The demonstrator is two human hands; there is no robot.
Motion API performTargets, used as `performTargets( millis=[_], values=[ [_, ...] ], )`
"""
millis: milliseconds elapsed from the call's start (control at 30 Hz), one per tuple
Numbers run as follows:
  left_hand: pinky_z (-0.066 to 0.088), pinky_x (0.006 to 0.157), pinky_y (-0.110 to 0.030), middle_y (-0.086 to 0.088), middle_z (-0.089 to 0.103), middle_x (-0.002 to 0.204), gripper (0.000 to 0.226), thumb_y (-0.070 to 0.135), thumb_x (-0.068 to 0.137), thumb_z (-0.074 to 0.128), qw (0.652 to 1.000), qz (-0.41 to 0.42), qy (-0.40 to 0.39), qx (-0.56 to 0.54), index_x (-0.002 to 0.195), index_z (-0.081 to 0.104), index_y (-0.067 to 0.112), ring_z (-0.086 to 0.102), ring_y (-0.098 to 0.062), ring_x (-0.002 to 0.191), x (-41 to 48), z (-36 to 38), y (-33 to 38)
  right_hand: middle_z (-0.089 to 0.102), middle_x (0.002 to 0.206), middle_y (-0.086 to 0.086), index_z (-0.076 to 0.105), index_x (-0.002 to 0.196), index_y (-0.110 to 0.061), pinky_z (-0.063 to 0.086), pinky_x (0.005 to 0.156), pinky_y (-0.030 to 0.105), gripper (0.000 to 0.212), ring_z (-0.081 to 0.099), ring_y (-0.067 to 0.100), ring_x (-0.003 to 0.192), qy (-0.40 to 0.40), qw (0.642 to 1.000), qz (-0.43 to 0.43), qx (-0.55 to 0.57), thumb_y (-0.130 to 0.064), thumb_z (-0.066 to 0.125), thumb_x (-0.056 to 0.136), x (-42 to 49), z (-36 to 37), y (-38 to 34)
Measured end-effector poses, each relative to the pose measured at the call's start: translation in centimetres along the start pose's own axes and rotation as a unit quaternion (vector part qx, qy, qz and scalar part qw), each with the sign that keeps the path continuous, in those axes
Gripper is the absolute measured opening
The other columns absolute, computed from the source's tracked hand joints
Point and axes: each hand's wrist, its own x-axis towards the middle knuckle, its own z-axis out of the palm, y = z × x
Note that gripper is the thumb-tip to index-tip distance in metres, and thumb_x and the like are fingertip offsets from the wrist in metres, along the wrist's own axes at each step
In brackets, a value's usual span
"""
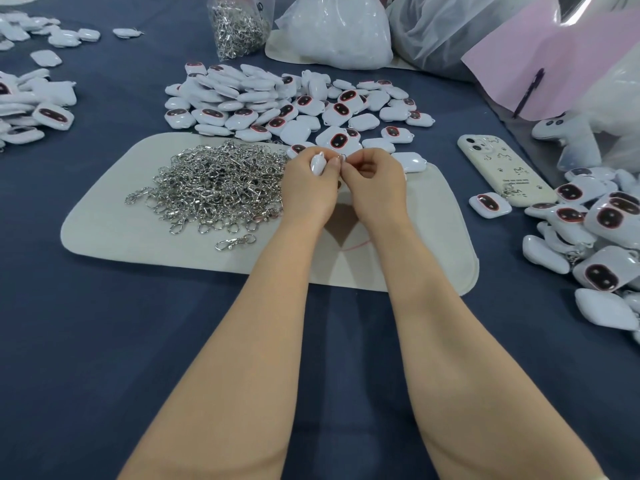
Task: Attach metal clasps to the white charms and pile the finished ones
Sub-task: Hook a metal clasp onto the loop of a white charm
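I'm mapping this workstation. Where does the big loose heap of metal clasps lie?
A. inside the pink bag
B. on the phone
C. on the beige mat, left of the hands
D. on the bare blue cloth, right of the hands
C: the heap of metal clasps rests on the beige mat, left of the left hand.

Two hands – left (306, 183) and right (375, 183) – with one white charm (317, 163) between them. One beige mat (138, 233) lies on the worktop (104, 341). One heap of clasps (214, 188) sits on it, too many to count, with one stray clasp (235, 242) apart. Four piles of charms: centre (294, 102), far left (31, 109), top left (45, 31), right (595, 237). One phone (502, 168). One bag of clasps (239, 26). One pen (528, 93). One plush toy (568, 133).
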Motion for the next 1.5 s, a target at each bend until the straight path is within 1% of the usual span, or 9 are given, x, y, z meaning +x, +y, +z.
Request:
performTargets(
  millis=[167, 333, 433, 533, 767, 933, 1067, 1267, 1500],
  values=[
    [0.054, 0.083, -0.045, -0.004, 0.063, 0.079, 0.014, 0.009, 0.09, 0.056, 0.999, 0.018, 0.001, 0.027, 0.08, 0.061, 0.016, 0.063, -0.029, 0.084, -0.15, 0.02, 0.16, 0.053, 0.077, -0.011, 0.05, 0.083, -0.017, 0.041, 0.068, 0.01, 0.013, 0.05, 0.004, 0.072, -0.009, 0.999, -0.024, -0.026, -0.009, 0.058, 0.089, -0.18, -0.03, 0.08],
    [0.037, 0.068, -0.018, -0.004, 0.067, 0.09, 0.014, 0.01, 0.09, 0.054, 0.978, 0.131, 0.034, 0.159, 0.094, 0.067, 0.008, 0.053, -0.013, 0.078, -0.54, -0.27, 0.08, 0.055, 0.087, 0.001, 0.05, 0.088, -0.011, 0.04, 0.07, 0.016, 0.006, 0.049, 0.015, 0.08, -0.014, 0.986, -0.104, -0.127, -0.005, 0.051, 0.091, -0.4, -0.21, -0.02],
    [0.038, 0.071, -0.022, -0.005, 0.067, 0.096, 0.016, 0.011, 0.091, 0.051, 0.965, 0.152, 0.033, 0.212, 0.098, 0.066, 0.009, 0.056, -0.017, 0.084, -0.57, -0.35, -0.01, 0.057, 0.091, 0.006, 0.054, 0.092, -0.005, 0.042, 0.077, 0.028, 0.005, 0.05, 0.017, 0.084, -0.016, 0.979, -0.125, -0.159, -0.004, 0.05, 0.09, -0.45, -0.22, -0.02],
    [0.036, 0.067, -0.025, -0.002, 0.062, 0.089, 0.015, 0.013, 0.093, 0.05, 0.959, 0.146, 0.045, 0.237, 0.097, 0.063, 0.008, 0.053, -0.018, 0.08, -0.56, -0.25, -0.16, 0.057, 0.088, 0.002, 0.056, 0.092, -0.006, 0.042, 0.075, 0.024, 0.004, 0.049, 0.014, 0.082, -0.014, 0.979, -0.126, -0.157, -0.005, 0.052, 0.09, -0.44, -0.14, -0.03],
    [0.032, 0.064, -0.018, 0.0, 0.058, 0.086, 0.015, 0.012, 0.093, 0.051, 0.982, 0.098, 0.049, 0.156, 0.098, 0.062, 0.004, 0.051, -0.015, 0.078, -0.24, 0.09, -0.11, 0.054, 0.082, -0.011, 0.054, 0.092, -0.014, 0.04, 0.068, 0.004, 0.009, 0.05, -0.004, 0.072, -0.009, 0.995, -0.072, -0.073, -0.006, 0.056, 0.088, -0.33, 0.03, -0.01],
    [0.041, 0.077, -0.025, 0.001, 0.057, 0.086, 0.014, 0.009, 0.091, 0.054, 0.987, 0.09, 0.048, 0.122, 0.098, 0.063, 0.002, 0.053, -0.015, 0.083, -0.12, 0.06, 0.02, 0.055, 0.078, -0.013, 0.055, 0.089, -0.014, 0.04, 0.066, 0.002, 0.006, 0.051, -0.005, 0.07, -0.008, 0.998, -0.038, -0.047, -0.009, 0.058, 0.088, -0.22, 0.0, -0.09],
    [0.041, 0.076, -0.024, 0.003, 0.057, 0.084, 0.012, 0.009, 0.091, 0.055, 0.988, 0.09, 0.05, 0.114, 0.096, 0.064, 0.003, 0.053, -0.014, 0.082, -0.17, 0.08, 0.04, 0.058, 0.08, -0.009, 0.057, 0.088, -0.014, 0.041, 0.067, 0.003, 0.004, 0.053, -0.002, 0.071, -0.006, 0.998, -0.03, -0.046, -0.011, 0.059, 0.087, -0.23, -0.08, -0.19],
    [0.044, 0.074, -0.024, 0.001, 0.06, 0.083, 0.011, 0.008, 0.09, 0.056, 0.992, 0.078, 0.039, 0.093, 0.094, 0.066, 0.004, 0.055, -0.015, 0.08, -0.14, -0.01, 0.14, 0.057, 0.082, -0.008, 0.054, 0.089, -0.014, 0.046, 0.076, 0.018, 0.007, 0.055, 0.008, 0.08, -0.018, 1.0, -0.006, -0.022, -0.009, 0.058, 0.087, -0.27, 0.0, -0.23],
    [0.043, 0.07, -0.025, -0.003, 0.06, 0.08, 0.013, 0.007, 0.089, 0.055, 0.992, 0.075, 0.037, 0.095, 0.092, 0.066, 0.001, 0.054, -0.017, 0.076, -0.34, -0.11, 0.27, 0.052, 0.086, -0.001, 0.046, 0.086, -0.012, 0.038, 0.066, 0.007, 0.011, 0.046, 0.01, 0.076, -0.011, 0.992, -0.09, -0.086, -0.003, 0.052, 0.09, -0.73, 0.09, -0.28]
  ],
)
